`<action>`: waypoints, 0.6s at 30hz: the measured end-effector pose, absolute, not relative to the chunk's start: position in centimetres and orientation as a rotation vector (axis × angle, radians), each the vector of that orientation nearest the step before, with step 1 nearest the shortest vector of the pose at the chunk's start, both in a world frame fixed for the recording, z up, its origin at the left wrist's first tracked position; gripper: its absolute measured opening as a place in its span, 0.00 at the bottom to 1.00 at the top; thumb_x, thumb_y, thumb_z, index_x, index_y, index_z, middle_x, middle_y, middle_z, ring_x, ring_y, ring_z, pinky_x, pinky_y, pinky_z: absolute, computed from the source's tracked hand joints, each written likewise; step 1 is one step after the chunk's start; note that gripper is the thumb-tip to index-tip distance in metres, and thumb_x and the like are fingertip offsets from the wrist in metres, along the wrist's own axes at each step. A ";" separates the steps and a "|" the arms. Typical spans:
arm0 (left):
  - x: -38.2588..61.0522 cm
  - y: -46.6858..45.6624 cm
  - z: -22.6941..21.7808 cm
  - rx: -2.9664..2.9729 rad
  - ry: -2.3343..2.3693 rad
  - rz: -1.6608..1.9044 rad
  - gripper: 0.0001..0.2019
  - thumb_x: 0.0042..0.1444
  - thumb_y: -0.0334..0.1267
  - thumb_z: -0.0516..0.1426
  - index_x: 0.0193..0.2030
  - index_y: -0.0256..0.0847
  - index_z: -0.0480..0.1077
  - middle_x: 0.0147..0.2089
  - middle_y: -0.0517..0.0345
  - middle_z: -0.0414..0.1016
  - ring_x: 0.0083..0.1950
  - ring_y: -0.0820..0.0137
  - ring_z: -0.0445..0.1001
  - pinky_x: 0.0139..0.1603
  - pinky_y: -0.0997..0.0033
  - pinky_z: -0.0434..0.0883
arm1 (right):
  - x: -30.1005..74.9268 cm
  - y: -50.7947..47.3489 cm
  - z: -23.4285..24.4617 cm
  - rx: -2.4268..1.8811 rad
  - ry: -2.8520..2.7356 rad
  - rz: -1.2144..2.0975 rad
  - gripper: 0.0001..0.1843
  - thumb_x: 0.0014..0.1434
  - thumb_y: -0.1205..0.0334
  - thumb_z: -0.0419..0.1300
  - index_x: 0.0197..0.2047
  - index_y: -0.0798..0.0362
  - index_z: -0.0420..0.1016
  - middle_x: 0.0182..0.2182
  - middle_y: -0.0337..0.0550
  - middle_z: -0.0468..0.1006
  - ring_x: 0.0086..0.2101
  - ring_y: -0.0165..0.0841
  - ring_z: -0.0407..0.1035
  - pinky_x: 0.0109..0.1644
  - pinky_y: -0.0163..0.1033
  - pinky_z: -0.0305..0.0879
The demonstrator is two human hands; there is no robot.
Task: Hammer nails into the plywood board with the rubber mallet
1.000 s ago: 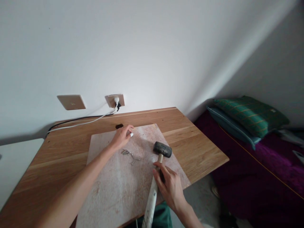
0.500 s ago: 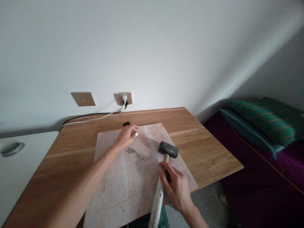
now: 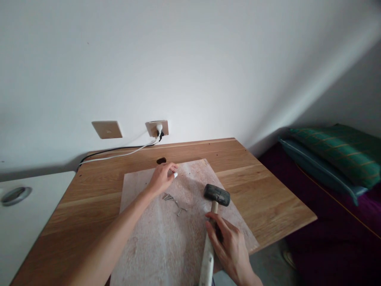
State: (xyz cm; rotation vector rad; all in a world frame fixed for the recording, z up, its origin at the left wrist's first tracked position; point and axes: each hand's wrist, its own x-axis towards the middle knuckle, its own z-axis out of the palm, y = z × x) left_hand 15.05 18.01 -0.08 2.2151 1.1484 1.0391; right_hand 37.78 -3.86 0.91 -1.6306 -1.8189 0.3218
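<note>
The right hand is wrapped around the pale handle of a mallet, and the left hand pinches a small white piece between thumb and fingertips; what that piece is cannot be made out. A plain white wall fills the upper view, with a wooden desk pushed against it. At 3 o'clock lies a bed under a purple cover with a green checked pillow; at 9 o'clock stands a white cabinet. A mottled pinkish slab, flat and square-cornered, covers the desk's middle. The left forearm stretches in from 7 o'clock across the slab, the hand near its far edge. The mallet's black rubber head rests on the slab at 12 o'clock from the right hand. A few metal nails lie loose at 5 o'clock from the left hand. A white plug sits in a wall socket at 11 o'clock.
</note>
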 end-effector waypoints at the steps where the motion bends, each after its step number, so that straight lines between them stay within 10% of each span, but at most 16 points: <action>1: 15.0 17.9 0.0 2.216 1.144 1.041 0.12 0.57 0.25 0.60 0.44 0.44 0.74 0.40 0.57 0.83 0.47 0.61 0.81 0.54 0.58 0.73 | 37.8 -3.9 0.8 -1.628 -1.820 0.314 0.15 0.75 0.54 0.52 0.51 0.48 0.78 0.33 0.39 0.84 0.30 0.35 0.81 0.34 0.35 0.71; 18: 14.9 18.2 0.1 2.223 1.082 1.033 0.08 0.56 0.27 0.60 0.40 0.44 0.74 0.39 0.57 0.83 0.45 0.62 0.82 0.54 0.60 0.75 | 37.3 -3.7 1.7 -1.703 -1.809 0.384 0.17 0.75 0.54 0.51 0.50 0.51 0.78 0.28 0.38 0.79 0.28 0.34 0.75 0.34 0.36 0.65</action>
